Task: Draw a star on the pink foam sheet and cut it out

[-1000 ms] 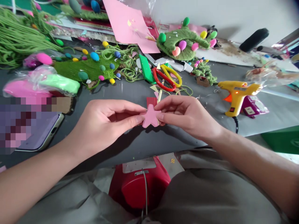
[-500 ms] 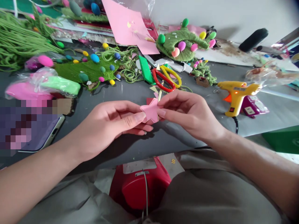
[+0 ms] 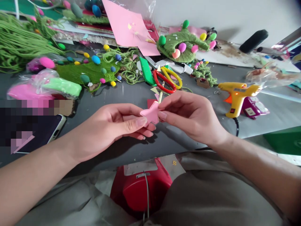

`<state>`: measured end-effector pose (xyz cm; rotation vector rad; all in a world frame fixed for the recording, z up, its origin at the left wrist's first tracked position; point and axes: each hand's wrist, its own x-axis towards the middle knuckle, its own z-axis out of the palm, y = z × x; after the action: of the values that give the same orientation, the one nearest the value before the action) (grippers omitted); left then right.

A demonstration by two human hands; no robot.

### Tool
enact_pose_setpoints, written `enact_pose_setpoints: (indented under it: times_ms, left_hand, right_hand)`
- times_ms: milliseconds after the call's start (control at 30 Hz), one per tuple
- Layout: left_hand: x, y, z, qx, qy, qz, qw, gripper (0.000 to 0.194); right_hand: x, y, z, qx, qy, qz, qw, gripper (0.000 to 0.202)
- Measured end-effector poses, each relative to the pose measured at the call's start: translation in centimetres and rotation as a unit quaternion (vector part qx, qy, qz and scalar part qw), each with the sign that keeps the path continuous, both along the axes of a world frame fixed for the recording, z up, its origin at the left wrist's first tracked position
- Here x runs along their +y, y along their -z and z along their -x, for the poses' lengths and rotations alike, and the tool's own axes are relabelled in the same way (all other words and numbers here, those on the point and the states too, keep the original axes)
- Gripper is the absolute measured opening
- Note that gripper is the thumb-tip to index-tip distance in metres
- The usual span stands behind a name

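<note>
Between my two hands is a small pink paper star (image 3: 152, 113), held above the grey table. My left hand (image 3: 124, 121) pinches its left side, thumb on top and the other fingers beneath. On the right side, my right hand (image 3: 185, 114) grips the star's edge between thumb and forefinger. A red piece (image 3: 151, 103) shows just behind the star. Beyond my fingertips lie scissors with red handles (image 3: 164, 82), scissors with yellow handles (image 3: 172, 78) and a green tool (image 3: 147, 71).
A yellow glue gun (image 3: 237, 94) stands at the right beside a purple socket block (image 3: 255, 107). At the left lie a phone (image 3: 55, 127) and bagged green clay (image 3: 62, 87). Green yarn shapes with coloured balls and a pink sheet (image 3: 129, 28) fill the back.
The star has tilted slightly between my fingers, and the fingers under it on my left hand have shifted a little. Both hands keep their hold.
</note>
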<state>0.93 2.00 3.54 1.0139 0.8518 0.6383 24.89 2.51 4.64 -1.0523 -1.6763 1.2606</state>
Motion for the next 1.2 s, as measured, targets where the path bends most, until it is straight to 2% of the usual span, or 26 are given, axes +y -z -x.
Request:
enact_pose_setpoints:
  times_ms: [267,700,833,1033,1133,1200]
  left_hand:
    - [-0.2,0.0,-0.1,-0.022,0.002,0.009,1.0,0.006]
    - [0.0,0.0,-0.1,-0.034,0.008,0.009,0.999,0.01]
    - [0.0,0.0,-0.3,-0.053,0.005,0.022,0.998,0.013]
    - [-0.8,0.1,-1.4,-0.086,-0.009,0.034,0.996,0.019]
    - [-1.6,-0.6,-2.4,-0.106,-0.037,0.05,0.992,0.023]
    - [-2.3,-1.3,-2.9,-0.109,-0.062,0.085,0.988,0.034]
  right_hand:
    - [-0.1,-0.2,0.1,0.017,-0.016,-0.007,1.0,0.011]
    - [-0.4,-0.6,-0.1,0.024,-0.039,0.004,0.999,0.016]
    - [-0.5,-0.6,0.0,0.002,-0.018,-0.01,1.0,0.009]
    - [-0.3,-0.4,-0.5,-0.017,0.003,-0.012,1.0,0.011]
    - [-0.4,-0.8,-1.2,-0.036,0.014,-0.012,0.999,0.013]
    - [-0.7,-1.4,-1.7,-0.052,0.056,-0.01,0.997,0.008]
